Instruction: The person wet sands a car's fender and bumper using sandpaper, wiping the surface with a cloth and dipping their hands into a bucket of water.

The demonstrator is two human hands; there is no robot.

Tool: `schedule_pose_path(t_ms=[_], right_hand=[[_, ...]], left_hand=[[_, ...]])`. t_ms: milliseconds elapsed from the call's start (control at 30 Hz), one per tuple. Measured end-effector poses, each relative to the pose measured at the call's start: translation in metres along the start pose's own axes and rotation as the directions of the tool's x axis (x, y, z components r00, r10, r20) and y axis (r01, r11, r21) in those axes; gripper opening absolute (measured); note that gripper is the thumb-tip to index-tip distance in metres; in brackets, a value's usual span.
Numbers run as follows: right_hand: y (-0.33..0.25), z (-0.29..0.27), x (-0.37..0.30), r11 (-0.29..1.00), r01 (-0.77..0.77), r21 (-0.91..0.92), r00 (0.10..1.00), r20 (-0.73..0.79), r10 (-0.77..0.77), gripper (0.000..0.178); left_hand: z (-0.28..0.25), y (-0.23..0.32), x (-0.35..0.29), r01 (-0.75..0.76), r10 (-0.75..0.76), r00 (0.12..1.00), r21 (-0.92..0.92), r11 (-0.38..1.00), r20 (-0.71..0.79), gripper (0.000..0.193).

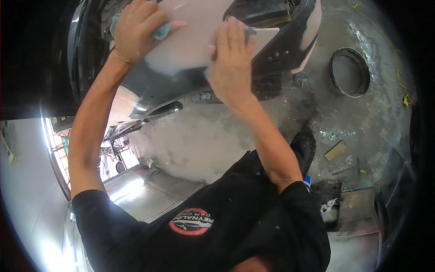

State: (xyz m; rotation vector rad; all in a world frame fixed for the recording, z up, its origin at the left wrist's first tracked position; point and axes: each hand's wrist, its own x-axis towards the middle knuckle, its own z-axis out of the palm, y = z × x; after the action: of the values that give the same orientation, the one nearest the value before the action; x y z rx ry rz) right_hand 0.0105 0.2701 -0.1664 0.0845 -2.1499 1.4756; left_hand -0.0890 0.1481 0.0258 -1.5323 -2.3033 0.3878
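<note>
A car's front body panel (181,56) spreads out at the top of the head view, black with pale pinkish-grey patches. My left hand (138,25) is closed around a teal cloth or sponge (161,31) beside the panel's left part, with the thumb stretched toward the pale surface. On the right, my right hand (232,59) presses a dark grey pad (249,31) against the pale area, near the edge of the headlight opening (258,11). Its fingers lie over the pad and hide most of it. The right hand is slightly blurred.
A round black tub (333,75) stands on the wet concrete floor (380,131) at right. A yellow cord (399,81) lies beyond it. Nearer are a tan block (335,150), a crumpled white rag (328,206) and a flat brown board (358,204). My dark-clad leg (302,147) stands below the bumper.
</note>
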Motion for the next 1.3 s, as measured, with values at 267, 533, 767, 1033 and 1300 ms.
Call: schedule_pose_path(t_ms=[267, 533, 767, 1033, 1300], right_hand=[[-0.005, -0.004, 0.0, 1.0, -0.002, -0.024, 0.998, -0.062, 0.001, 0.05], [0.072, -0.059, 0.005, 0.938, 0.262, -0.227, 0.961, 0.149, -0.233, 0.043], [0.074, -0.067, 0.023, 0.982, 0.18, -0.054, 0.968, 0.19, -0.167, 0.046], [0.072, -0.081, 0.039, 0.966, 0.135, -0.219, 0.946, 0.319, -0.06, 0.04], [0.086, -0.089, 0.032, 0.993, 0.055, -0.102, 0.907, 0.422, -0.007, 0.048]], left_hand=[[0.005, 0.005, 0.016, -0.026, 0.028, 0.998, 0.033, 0.999, -0.052, 0.028], [0.008, 0.004, 0.006, 0.087, -0.073, 0.987, 0.096, 0.992, -0.14, 0.029], [0.015, 0.006, 0.016, 0.185, -0.179, 0.958, 0.006, 0.983, -0.224, 0.034], [0.004, 0.011, 0.021, 0.234, -0.218, 0.965, 0.101, 0.967, -0.148, 0.041], [-0.005, 0.013, 0.012, 0.257, -0.251, 0.966, 0.106, 0.961, -0.067, 0.04]])
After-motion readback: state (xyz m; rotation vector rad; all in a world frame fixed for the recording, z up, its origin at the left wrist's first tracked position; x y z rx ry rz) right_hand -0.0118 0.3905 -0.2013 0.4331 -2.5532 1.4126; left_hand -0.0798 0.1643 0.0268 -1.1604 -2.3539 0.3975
